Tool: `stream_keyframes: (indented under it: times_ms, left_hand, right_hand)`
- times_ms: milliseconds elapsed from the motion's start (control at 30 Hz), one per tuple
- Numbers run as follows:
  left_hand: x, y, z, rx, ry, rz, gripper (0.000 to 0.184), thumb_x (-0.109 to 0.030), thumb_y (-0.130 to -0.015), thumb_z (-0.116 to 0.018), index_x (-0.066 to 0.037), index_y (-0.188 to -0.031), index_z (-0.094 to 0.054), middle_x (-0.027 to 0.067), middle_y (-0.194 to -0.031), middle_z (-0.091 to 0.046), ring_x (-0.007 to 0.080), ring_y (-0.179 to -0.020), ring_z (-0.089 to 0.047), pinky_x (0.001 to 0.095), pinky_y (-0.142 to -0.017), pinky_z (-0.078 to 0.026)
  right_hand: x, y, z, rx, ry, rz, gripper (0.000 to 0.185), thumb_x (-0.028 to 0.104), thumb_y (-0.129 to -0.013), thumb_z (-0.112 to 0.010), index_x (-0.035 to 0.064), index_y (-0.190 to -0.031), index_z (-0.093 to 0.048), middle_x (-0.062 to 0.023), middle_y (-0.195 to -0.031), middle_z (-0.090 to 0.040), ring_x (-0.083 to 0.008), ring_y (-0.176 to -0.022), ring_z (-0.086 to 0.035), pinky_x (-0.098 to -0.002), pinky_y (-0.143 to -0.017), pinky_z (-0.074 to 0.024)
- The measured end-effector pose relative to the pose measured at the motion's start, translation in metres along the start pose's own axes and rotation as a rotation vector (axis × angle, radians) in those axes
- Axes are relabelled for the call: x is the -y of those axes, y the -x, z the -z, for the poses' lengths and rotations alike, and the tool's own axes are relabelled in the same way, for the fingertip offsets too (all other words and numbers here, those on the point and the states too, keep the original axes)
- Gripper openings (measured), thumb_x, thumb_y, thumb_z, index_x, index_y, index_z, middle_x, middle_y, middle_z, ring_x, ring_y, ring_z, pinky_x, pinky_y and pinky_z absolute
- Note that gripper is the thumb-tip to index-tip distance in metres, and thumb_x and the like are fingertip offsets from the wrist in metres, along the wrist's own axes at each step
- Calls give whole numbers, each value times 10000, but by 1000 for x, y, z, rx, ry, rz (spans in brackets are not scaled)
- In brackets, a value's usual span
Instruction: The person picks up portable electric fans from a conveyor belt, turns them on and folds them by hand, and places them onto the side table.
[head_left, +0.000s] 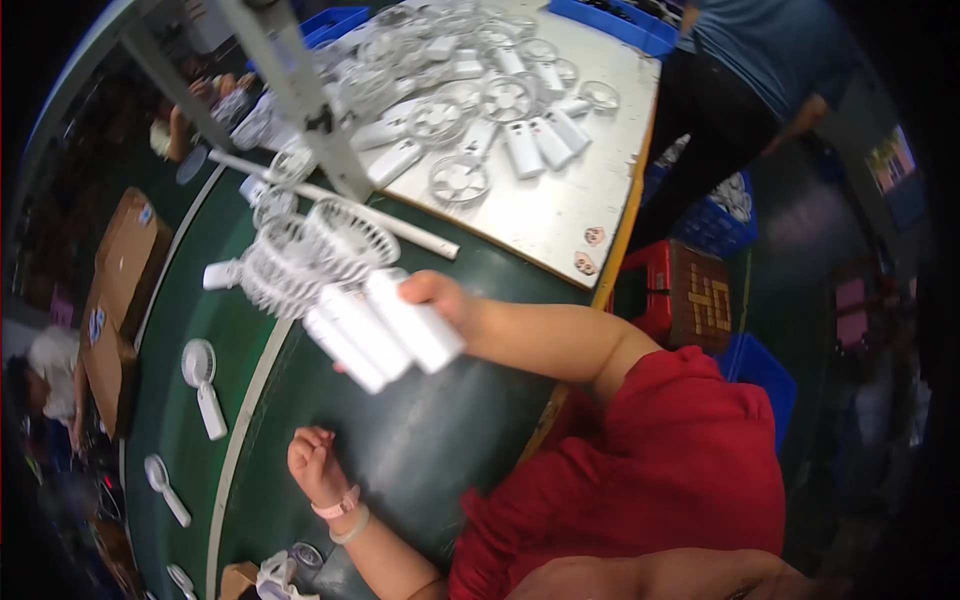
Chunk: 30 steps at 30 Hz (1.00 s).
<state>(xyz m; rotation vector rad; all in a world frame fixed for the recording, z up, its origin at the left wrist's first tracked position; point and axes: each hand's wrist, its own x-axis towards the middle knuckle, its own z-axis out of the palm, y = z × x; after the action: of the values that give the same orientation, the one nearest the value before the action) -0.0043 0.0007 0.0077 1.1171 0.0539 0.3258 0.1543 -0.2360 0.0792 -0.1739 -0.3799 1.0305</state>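
Note:
My right hand [440, 305] grips a bunch of white handheld fans [415, 320] by their handles, held up over the dark green table. Their round grilles [315, 250] point away from me, toward the upper left. The far fingers are mostly hidden behind the handles. Lower down, my left hand [314, 466] hovers over the green surface, its fingers curled in and nothing visible in them. It has a pink band on the wrist. Nearest to it, a single white fan [204, 388] lies on the green belt beyond a pale strip.
Many white fans [460, 110] are piled on a white board [520, 225]. A metal post [310, 100] and a white bar [400, 228] stand close by. More fans [166, 490] lie along the belt. A person [760, 70] stands at upper right; cardboard [120, 300] is at left.

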Motion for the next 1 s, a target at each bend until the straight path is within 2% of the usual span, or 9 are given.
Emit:
stream_keyframes:
  times_ms: [133, 300, 500, 633, 667, 767, 800, 867, 1000]
  left_hand:
    - [2, 1, -3, -39, -90, -13, 199, 49, -742, -530, -76, -737, -376, 64, -785, -435, 164, -746, -449, 282, -698, -407]
    - [0, 1, -15, -107, -187, 24, 187, 72, -773, -515, -57, -871, -422, 60, -869, -461, 146, -778, -479, 251, -715, -435]
    - [3, 4, -35, -7, -294, -102, 147, -104, -822, -527, -53, -753, -407, 78, -829, -472, 137, -686, -434, 240, -589, -357]
    - [-25, 17, -57, 143, -769, -82, 294, -99, -775, -540, -33, -568, -341, 75, -646, -437, 140, -595, -403, 245, -516, -302]
    - [-36, 24, -57, 199, -938, -88, 305, -100, -766, -543, -31, -557, -332, 72, -636, -434, 137, -587, -393, 251, -493, -284]
    - [-68, 52, -67, 441, -1106, -195, 77, -170, -872, -516, -117, -892, -569, 31, -588, -427, 121, -509, -374, 234, -458, -290]
    - [-74, 73, -19, 280, -763, 423, 123, -132, -833, -552, -25, -800, -501, 51, -660, -469, 158, -600, -440, 258, -532, -346]
    - [-88, 80, -50, 650, -1060, 49, 158, -148, -804, -589, -20, -818, -497, 60, -749, -494, 164, -655, -455, 289, -584, -376]
    - [-105, 127, -82, 309, -879, 585, 233, -213, -800, -622, -55, -744, -460, 86, -838, -483, 176, -709, -440, 331, -645, -394]
  right_hand:
    - [71, 93, -4, -163, 174, 165, 708, 286, -705, -646, -37, -1269, -365, -232, -1181, -499, -363, -1053, -530, -441, -928, -423]
    - [149, 157, -3, -758, 475, 436, 435, 181, -771, -587, -8, -1141, -458, -142, -1007, -582, -253, -880, -601, -389, -774, -510]
    - [222, 102, 11, -847, 540, 536, 387, 220, -772, -606, 40, -1094, -489, -128, -987, -580, -240, -875, -599, -412, -792, -495]
    - [283, 34, 48, -956, 639, 603, 294, 294, -756, -627, 61, -927, -575, -93, -805, -586, -224, -720, -577, -373, -583, -479]
    - [304, 22, 59, -1088, 765, 447, 414, 320, -765, -641, 73, -1079, -533, -109, -1013, -584, -262, -859, -590, -474, -743, -465]
    - [327, -2, 80, -1086, 832, 367, 458, 356, -749, -653, 83, -1099, -538, -118, -1050, -579, -299, -953, -558, -454, -815, -423]
    - [326, -7, 76, -1082, 829, 360, 458, 356, -749, -653, 83, -1099, -538, -118, -1050, -579, -299, -953, -558, -454, -815, -423]
    - [323, -16, 77, -1177, 963, 408, 478, 350, -736, -668, 81, -1110, -537, -112, -1060, -576, -290, -975, -548, -450, -829, -412]
    - [319, -21, 89, -1090, 1011, 424, 466, 242, -717, -665, 61, -1127, -539, -112, -1058, -581, -263, -954, -564, -385, -824, -436]
